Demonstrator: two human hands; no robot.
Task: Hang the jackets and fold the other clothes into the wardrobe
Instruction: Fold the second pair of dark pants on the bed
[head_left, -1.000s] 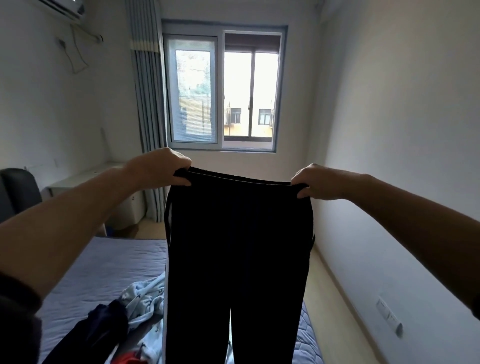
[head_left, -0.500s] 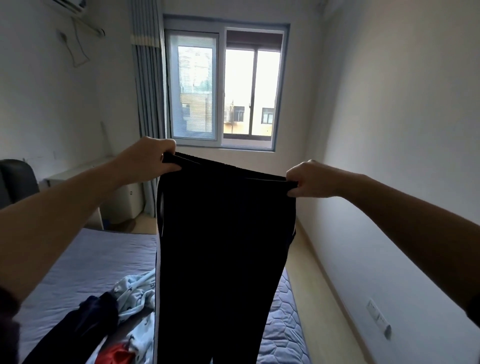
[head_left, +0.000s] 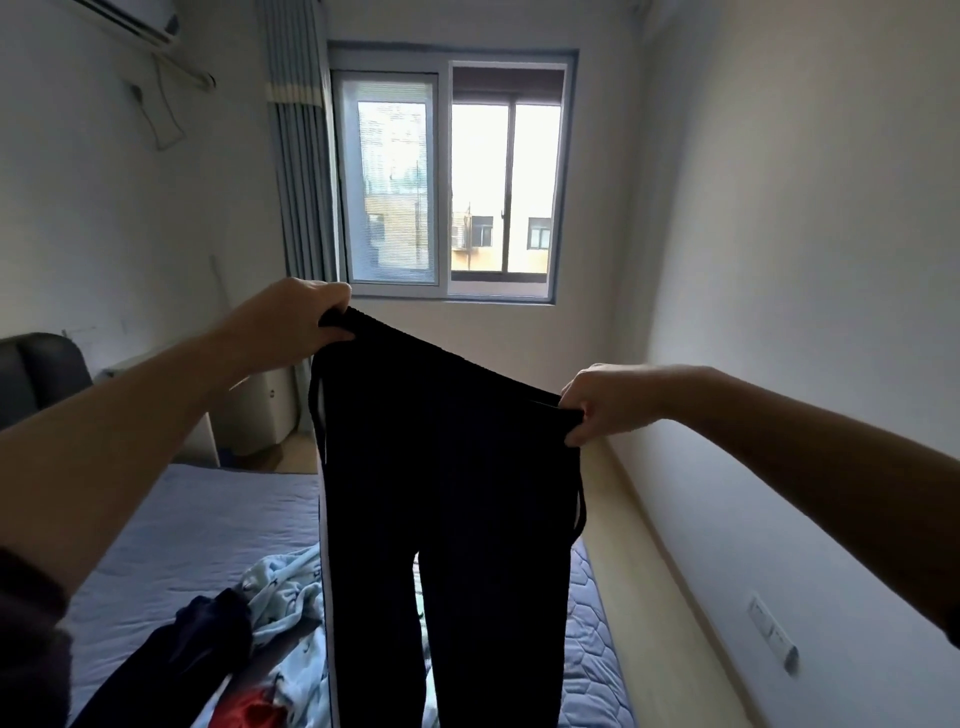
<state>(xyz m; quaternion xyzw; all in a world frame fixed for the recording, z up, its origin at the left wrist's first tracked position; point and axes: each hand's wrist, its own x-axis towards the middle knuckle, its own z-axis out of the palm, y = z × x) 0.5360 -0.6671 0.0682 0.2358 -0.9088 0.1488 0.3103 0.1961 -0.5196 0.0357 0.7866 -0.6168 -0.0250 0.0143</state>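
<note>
As left hand (head_left: 291, 322) and right hand (head_left: 608, 402) pinch waistband (head_left: 441, 361), trousers (head_left: 447, 493) hang.

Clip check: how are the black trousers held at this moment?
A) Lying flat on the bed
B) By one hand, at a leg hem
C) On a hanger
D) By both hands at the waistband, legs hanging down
D: the left hand and the right hand each grip one end of the waistband, and the black trousers hang legs-down over the bed.
</note>
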